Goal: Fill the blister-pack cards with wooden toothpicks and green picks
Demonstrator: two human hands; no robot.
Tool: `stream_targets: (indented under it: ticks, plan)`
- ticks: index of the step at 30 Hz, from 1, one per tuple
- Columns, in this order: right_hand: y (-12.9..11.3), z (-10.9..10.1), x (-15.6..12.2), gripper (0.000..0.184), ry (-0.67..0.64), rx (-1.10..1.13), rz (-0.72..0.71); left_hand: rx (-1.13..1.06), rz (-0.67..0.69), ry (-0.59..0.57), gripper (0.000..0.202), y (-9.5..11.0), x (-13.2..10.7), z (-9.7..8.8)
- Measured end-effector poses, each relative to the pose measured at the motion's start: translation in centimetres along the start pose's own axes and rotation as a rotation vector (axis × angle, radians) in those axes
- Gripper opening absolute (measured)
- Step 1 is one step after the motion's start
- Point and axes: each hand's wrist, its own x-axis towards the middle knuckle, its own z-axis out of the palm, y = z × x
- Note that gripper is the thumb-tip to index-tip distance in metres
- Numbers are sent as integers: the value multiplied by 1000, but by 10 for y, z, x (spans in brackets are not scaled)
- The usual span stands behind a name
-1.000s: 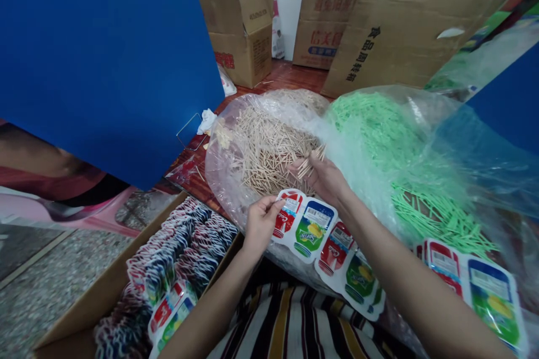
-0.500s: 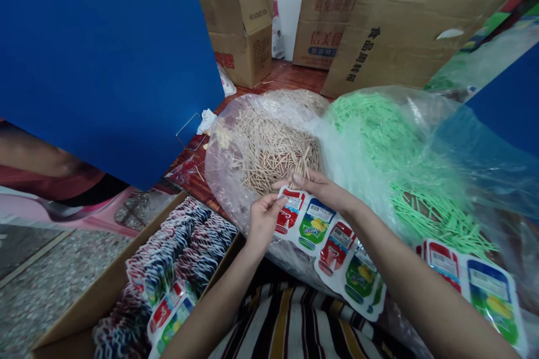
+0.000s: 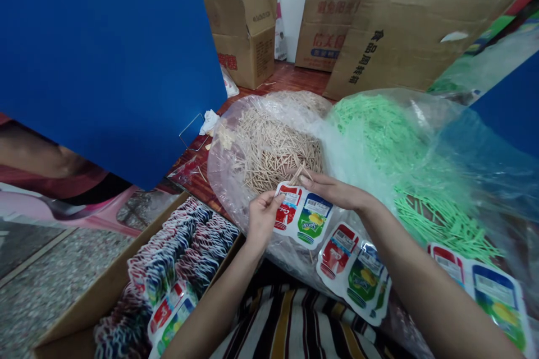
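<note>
My left hand (image 3: 263, 217) pinches the left edge of a flat double packet printed with red Cola and green-and-blue Sprite cups (image 3: 312, 221). Just above the packet's top edge, my right hand (image 3: 337, 189) has a few short, thin pale sticks (image 3: 298, 174) between thumb and fingers. Part of its fingers is hidden behind the sticks. Beyond both hands lies a heap of similar sticks (image 3: 278, 143) in a clear plastic bag. Below my right forearm rest more such packets (image 3: 339, 252), overlapping one another.
At the lower left, a cardboard box (image 3: 90, 294) holds rows of packets (image 3: 168, 252). Bright green sticks (image 3: 442, 224) lie in plastic at the right, with another packet (image 3: 497, 297) nearby. A blue panel (image 3: 113, 56) stands at left; cartons (image 3: 240, 33) sit behind. Another person's arm (image 3: 33, 151) shows at left.
The packet in my left hand has come apart from the packets beside it. My right hand's fingers have straightened a little, and the sticks in it are more tilted and spread.
</note>
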Motion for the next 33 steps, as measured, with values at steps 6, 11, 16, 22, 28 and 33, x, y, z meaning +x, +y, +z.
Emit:
stream_targets:
  ticks: [6,11,16,22,28,33]
  plan:
    - [16,-1,16,44,396,68,-67,-12,-5,11,23,-2,-2,-4]
    - [34,-6,33,49,544,-190,-10,-38,9,60,25,5,-2,-10]
    - [48,-22,45,37,499,-750,9,-48,69,176,28,38,-2,-31]
    - [54,-24,49,33,449,-970,220,92,110,193,33,71,-1,-62]
    - [52,-5,69,22,484,-1067,339,160,32,140,36,64,-4,-57]
    - [54,-2,86,10,448,-1024,301,133,-54,57,32,49,-9,-38]
